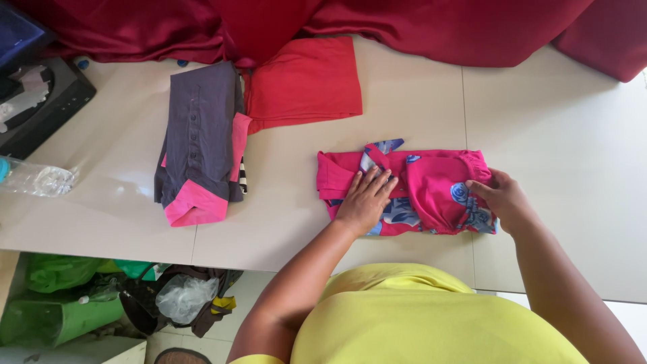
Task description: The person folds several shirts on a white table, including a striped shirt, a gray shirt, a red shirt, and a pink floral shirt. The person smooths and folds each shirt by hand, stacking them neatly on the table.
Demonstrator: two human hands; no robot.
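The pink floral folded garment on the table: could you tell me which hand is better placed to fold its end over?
Probably the right hand: it pinches the gathered end of the pink floral folded garment, while the left hand lies flat on it, pinning it to the white table.

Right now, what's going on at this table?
A person in a yellow top is working on a pink garment with blue flowers lying partly folded on the white table. The left hand presses flat on its left part, while the right hand grips its right edge. To the left lie a folded grey and pink garment and a folded red cloth. Dark red fabric is heaped along the far edge.
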